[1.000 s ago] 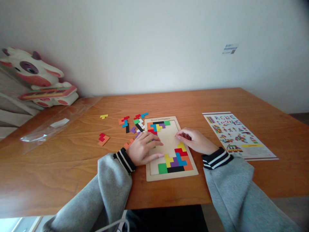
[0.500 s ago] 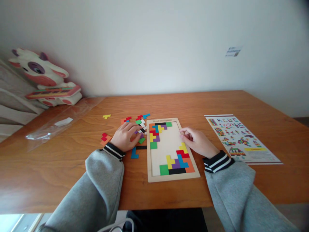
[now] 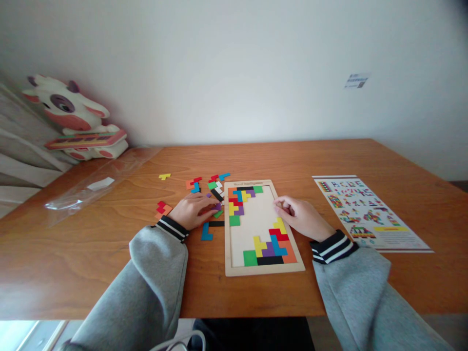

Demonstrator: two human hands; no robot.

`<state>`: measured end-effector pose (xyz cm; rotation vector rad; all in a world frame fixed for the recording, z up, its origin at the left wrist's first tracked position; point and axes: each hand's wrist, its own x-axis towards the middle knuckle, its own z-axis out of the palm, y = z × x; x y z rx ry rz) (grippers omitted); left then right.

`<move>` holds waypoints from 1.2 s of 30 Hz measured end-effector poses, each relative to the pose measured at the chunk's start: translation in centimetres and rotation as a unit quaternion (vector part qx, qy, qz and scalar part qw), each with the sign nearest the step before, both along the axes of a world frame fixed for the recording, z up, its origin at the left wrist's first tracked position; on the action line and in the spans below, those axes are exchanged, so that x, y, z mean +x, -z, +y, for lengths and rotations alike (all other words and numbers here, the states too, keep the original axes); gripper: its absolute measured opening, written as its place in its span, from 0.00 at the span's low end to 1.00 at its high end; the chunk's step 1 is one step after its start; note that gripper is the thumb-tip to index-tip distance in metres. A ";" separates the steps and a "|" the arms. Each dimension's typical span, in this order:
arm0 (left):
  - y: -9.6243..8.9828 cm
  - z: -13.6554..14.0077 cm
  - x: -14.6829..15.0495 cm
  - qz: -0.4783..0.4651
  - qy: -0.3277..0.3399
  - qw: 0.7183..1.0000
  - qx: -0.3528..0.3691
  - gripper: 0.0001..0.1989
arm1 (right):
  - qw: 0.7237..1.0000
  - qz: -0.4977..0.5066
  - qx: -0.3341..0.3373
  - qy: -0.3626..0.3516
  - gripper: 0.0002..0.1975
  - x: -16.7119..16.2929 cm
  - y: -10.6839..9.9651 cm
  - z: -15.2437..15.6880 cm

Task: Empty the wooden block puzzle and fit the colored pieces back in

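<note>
At the left of the board, my left hand [image 3: 190, 210] has its thumb and fingertips closed around a purple puzzle piece [image 3: 217, 206] in the loose pile. A green piece [image 3: 218, 214] and a black-and-white cluster lie beside those fingertips. The wooden puzzle board [image 3: 227, 248] lies flat in front of me, with coloured block pieces along its top left and bottom right and bare wood between them. Over the board's right rim rests my right hand [image 3: 299, 214], fingers curled and pinched with nothing visible between them. It is just above a yellow piece [image 3: 280, 225].
A blue L-shaped piece [image 3: 206, 233] and a red piece [image 3: 161, 206] lie near my left sleeve; a yellow piece [image 3: 165, 176] sits farther back. A printed pattern sheet [image 3: 369, 209] is at right. Clear plastic bag [image 3: 98, 187] and toy cow keyboard [image 3: 86, 139] stand left.
My left hand has lowered slightly and its fingers have closed in on the purple piece. My right hand stays at the board's edge. The whole view has shifted a little.
</note>
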<state>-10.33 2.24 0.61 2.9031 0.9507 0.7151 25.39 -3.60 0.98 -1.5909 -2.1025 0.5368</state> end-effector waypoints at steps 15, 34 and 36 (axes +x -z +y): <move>-0.1 -0.7 1.0 -0.039 -0.036 0.993 0.102 0.12 | 1.000 0.018 0.002 0.000 0.13 0.1 0.2 0.0; -0.6 -7.2 9.3 -0.231 0.081 0.956 -0.163 0.06 | 0.968 0.174 -0.030 -0.177 0.13 -2.6 -1.7 -1.3; -0.6 -7.3 9.4 -0.233 0.088 0.952 -0.177 0.06 | 0.966 0.171 -0.029 -0.190 0.11 -2.9 -1.7 -1.4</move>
